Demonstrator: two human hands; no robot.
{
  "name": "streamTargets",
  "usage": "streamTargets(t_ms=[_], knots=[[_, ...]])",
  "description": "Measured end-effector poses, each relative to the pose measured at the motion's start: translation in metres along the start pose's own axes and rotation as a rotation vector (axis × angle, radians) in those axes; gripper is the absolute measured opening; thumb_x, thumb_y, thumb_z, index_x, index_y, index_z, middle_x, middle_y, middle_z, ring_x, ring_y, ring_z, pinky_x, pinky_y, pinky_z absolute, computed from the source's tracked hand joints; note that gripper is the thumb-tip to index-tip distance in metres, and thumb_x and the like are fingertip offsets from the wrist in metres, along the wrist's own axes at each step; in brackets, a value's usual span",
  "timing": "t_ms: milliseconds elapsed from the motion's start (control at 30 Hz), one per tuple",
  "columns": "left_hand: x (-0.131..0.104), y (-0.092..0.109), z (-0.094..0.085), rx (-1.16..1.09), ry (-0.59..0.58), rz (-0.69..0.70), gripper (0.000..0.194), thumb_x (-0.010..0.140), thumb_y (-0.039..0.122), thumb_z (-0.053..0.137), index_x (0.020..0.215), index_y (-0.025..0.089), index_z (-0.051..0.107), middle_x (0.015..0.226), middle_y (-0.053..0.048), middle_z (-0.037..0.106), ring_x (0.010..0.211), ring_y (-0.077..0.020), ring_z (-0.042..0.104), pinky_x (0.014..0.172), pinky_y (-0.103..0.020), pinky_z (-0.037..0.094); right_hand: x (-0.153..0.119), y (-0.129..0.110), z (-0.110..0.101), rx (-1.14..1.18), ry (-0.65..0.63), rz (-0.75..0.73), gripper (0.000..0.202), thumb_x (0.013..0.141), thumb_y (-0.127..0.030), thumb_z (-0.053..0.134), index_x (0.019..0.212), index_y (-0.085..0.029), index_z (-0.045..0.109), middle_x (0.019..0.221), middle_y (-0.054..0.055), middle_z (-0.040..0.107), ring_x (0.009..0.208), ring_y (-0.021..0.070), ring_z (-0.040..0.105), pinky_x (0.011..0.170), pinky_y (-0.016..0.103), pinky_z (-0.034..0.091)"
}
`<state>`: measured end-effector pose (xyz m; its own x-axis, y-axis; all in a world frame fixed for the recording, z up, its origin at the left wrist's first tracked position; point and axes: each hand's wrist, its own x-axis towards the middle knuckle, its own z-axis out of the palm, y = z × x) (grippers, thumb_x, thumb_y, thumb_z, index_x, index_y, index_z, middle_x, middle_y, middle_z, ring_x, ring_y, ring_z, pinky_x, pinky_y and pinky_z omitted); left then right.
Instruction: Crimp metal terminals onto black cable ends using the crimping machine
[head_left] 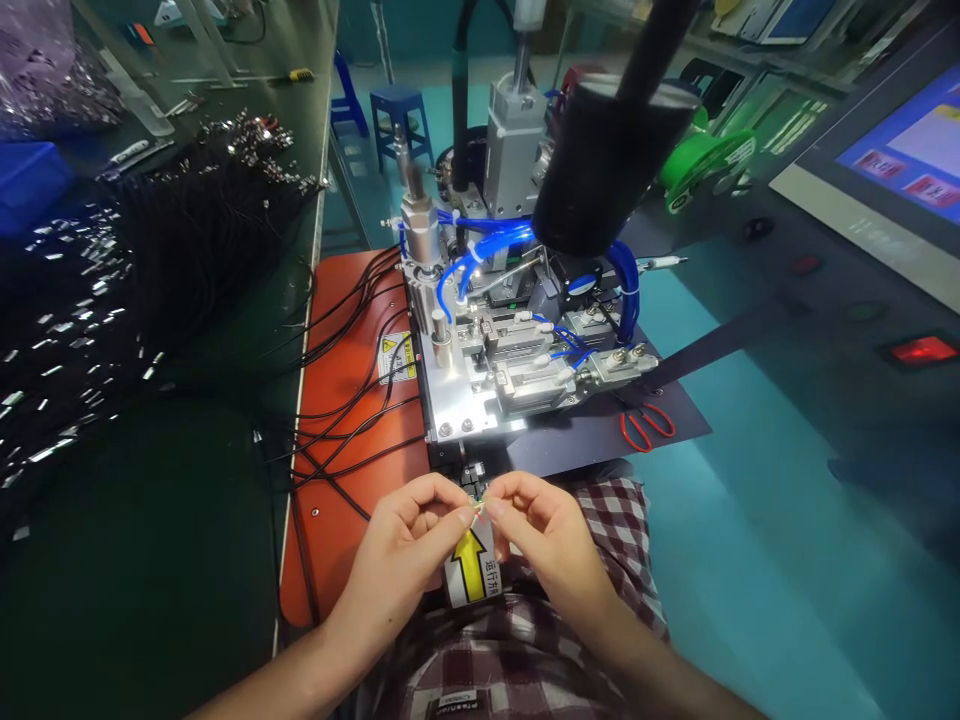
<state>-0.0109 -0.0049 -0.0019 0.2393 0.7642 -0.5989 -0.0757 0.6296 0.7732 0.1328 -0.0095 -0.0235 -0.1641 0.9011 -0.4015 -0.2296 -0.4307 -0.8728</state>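
Observation:
Both hands meet low in the middle of the head view, just in front of the machine. My left hand (pixel 411 535) pinches thumb to forefinger at a tiny whitish-green piece (pixel 478 506), perhaps fine wires. From the other side my right hand (pixel 544 530) is closed in a pinch at the same piece. Its exact shape is too small to make out. Beneath the fingers lies a white label with a yellow arrow (pixel 470 568). A small black fixture (pixel 474 478) shows right behind the fingertips.
A metal machine (pixel 517 370) with blue tubes stands ahead. Black cables (pixel 360 400) cross the orange board (pixel 337 330) on the left, beside a dark bench (pixel 150 540) with heaped cables. Red-handled scissors (pixel 646 428) lie at the right. A black lamp-like cylinder (pixel 592 165) hangs above; a screen (pixel 915 140) stands far right.

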Motion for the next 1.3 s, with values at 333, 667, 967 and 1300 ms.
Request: streamTargets(t_ms=[333, 667, 967, 1300], knots=[[0.0012, -0.0008, -0.0008, -0.001, -0.004, -0.012, 0.027, 0.075, 0.04, 0.065, 0.075, 0.017, 0.051, 0.042, 0.011, 0.035, 0.038, -0.0028, 0.021, 0.037, -0.017, 0.015, 0.0024, -0.0018, -0.0014, -0.082, 0.016, -0.02, 0.015, 0.073, -0.027, 0.065, 0.07, -0.014, 0.058, 0.056, -0.004, 0.052, 0.046, 0.0067, 0.046, 0.046, 0.019, 0.036], [0.001, -0.0016, -0.0008, -0.019, 0.002, -0.011, 0.027, 0.076, 0.041, 0.064, 0.075, 0.018, 0.049, 0.043, 0.011, 0.036, 0.039, -0.0036, 0.022, 0.038, -0.017, 0.015, -0.0014, 0.0036, 0.0035, -0.021, 0.006, -0.032, 0.015, 0.077, -0.027, 0.062, 0.071, -0.016, 0.054, 0.053, -0.006, 0.049, 0.045, 0.0057, 0.044, 0.045, 0.017, 0.035], [0.0008, -0.0019, -0.0014, 0.031, 0.012, -0.016, 0.026, 0.076, 0.041, 0.064, 0.076, 0.018, 0.051, 0.045, 0.011, 0.031, 0.04, -0.0037, 0.021, 0.038, -0.018, 0.014, 0.0004, 0.0021, -0.0061, -0.169, 0.016, -0.102, 0.014, 0.08, -0.03, 0.06, 0.08, -0.016, 0.061, 0.062, -0.002, 0.055, 0.052, 0.0088, 0.05, 0.05, 0.02, 0.041], [0.0008, 0.0009, -0.0025, 0.119, -0.015, 0.015, 0.021, 0.079, 0.036, 0.06, 0.075, 0.017, 0.053, 0.047, 0.01, 0.029, 0.04, -0.0038, 0.022, 0.037, -0.017, 0.017, -0.0017, 0.0039, -0.0047, -0.432, 0.057, -0.325, 0.012, 0.084, -0.022, 0.055, 0.072, -0.019, 0.057, 0.072, 0.001, 0.057, 0.064, 0.013, 0.05, 0.059, 0.024, 0.041]])
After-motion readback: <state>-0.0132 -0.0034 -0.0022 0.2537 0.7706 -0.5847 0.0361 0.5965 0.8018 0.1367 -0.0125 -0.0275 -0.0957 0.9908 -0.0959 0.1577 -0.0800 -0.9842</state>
